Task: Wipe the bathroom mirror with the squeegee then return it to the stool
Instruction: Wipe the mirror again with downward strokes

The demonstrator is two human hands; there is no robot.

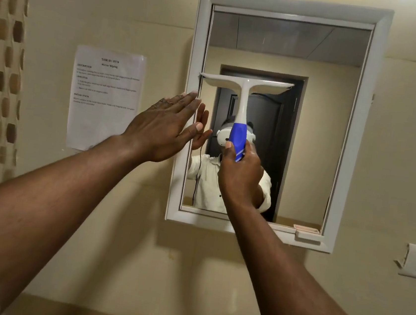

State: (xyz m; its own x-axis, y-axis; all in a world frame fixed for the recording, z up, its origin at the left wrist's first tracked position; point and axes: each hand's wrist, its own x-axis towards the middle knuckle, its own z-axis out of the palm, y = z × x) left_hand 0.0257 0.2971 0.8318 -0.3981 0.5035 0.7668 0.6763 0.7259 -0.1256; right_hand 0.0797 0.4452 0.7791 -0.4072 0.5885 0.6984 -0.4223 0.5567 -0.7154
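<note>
Head view: one squeegee up against one mirror.
My right hand [241,176] is wrapped tight round the blue grip of the white T-shaped plastic squeegee [244,96]; handle upright above my fist, blade level across the white-framed wall mirror [316,133] near its left edge. My left hand [162,128] is spread flat and empty, fingers on the mirror's left frame. One printed paper sheet [104,99] is stuck on the wall to the left.
</note>
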